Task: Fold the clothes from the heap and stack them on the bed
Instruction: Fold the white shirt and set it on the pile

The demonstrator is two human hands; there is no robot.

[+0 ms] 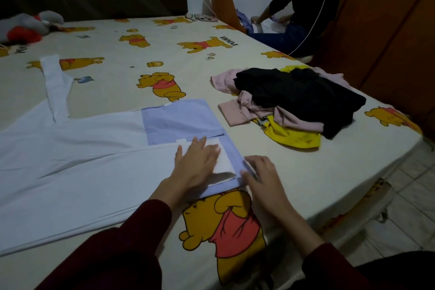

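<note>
A white garment [82,148] with a light blue end panel lies spread flat across the bed [317,172], one long strip reaching toward the far left. My left hand [196,163] lies flat on the blue panel near its front corner, fingers straight. Beside it, my right hand [261,172] pinches the panel's right edge at the corner. The heap [292,103] of black, pink and yellow clothes sits on the bed to the right, apart from both hands.
A grey and red soft toy [28,27] lies at the far left of the bed. A person in dark clothes [303,12] sits past the far right corner, beside an orange chair back [223,0]. A brown wardrobe [388,37] stands at the right, with tiled floor below it.
</note>
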